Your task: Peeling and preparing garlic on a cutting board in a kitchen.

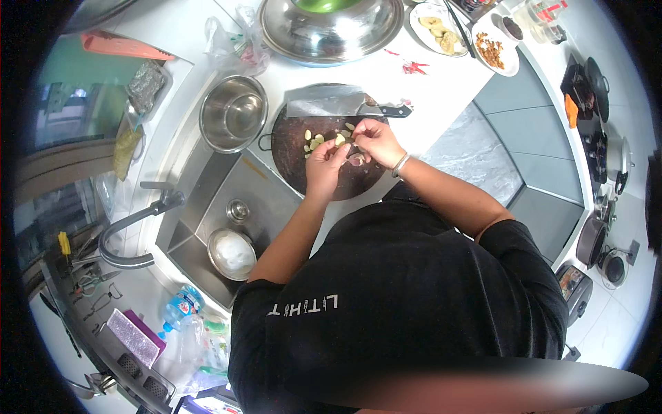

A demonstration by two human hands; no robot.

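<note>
Both my hands work over a round, dark wooden chopping board (289, 155) with a metal ring on its side. My left hand (321, 173) pinches a pale peeled garlic clove (340, 139) at its fingertips. Close by, my right hand (380, 145) has its thumb and fingers drawn together; whether they grip anything is too small to tell. Several peeled garlic cloves (317, 139) lie left of the hands. Purple-skinned garlic (356, 160) rests on the board between my wrists. A broad cleaver (326, 102) lies flat across the board's far edge, its black handle (395, 111) pointing right.
Left of the board stands a steel pot (234, 115) beside the sink (207, 207), which holds a bowl (232, 253) under a grey faucet (126, 264). Beyond are a domed steel lid (331, 31), red chili pieces (414, 68), and plates of food (439, 31) with chopsticks (460, 26).
</note>
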